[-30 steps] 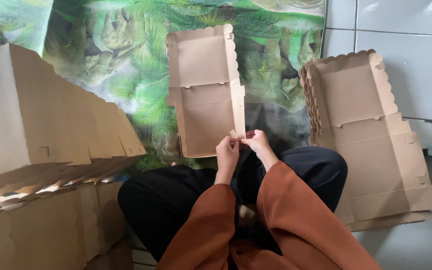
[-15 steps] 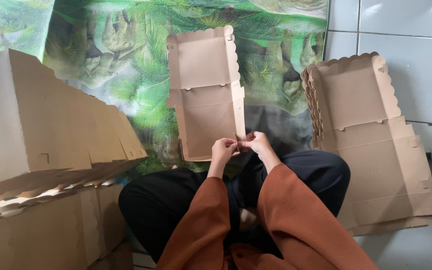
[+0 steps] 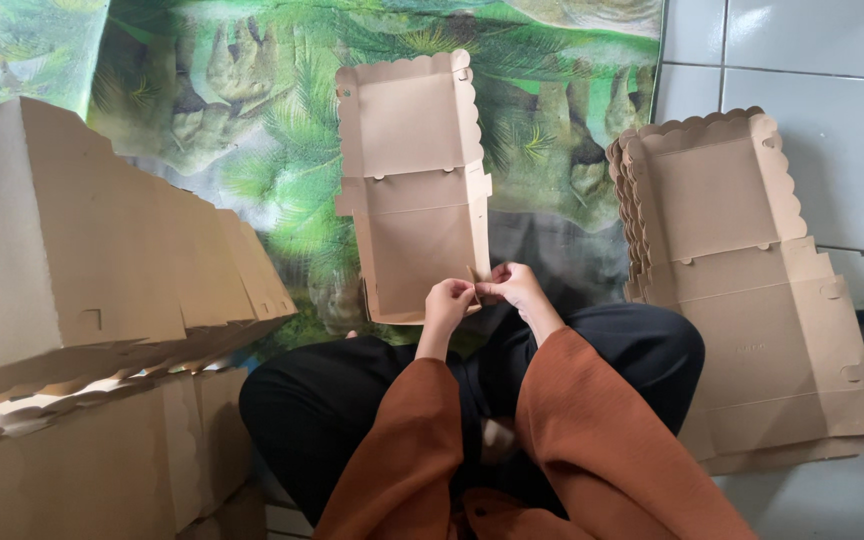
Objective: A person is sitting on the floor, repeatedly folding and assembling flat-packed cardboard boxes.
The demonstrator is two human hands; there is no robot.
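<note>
**Corner tab pinched at the near edge of a half-folded box**

Green leaf-printed cloth covers the floor, with pale tiles showing to the right. On the cloth, straight ahead of the seated person, lies a brown cardboard box blank, its scalloped lid flap pointing away and its side walls partly raised. Both hands meet at its near right corner. The left hand has its fingertips pressed together on the small tab there, and the right hand pinches the adjoining wall edge just beside it, so the two hands touch or nearly touch.

Judging from this, the step is locking a corner tab. It would go best with the wall held square and upright while the tab is fed straight in, so the thin card does not crease or tear.

Both forearms, in loose rust-brown sleeves, come forward over crossed legs in black trousers, wrists close together, elbows tucked near the body.

To the right, a stack of flat blanks rests on the cloth's edge and the tiles. To the left, finished boxes stand in leaning rows, close against the knee.
</note>
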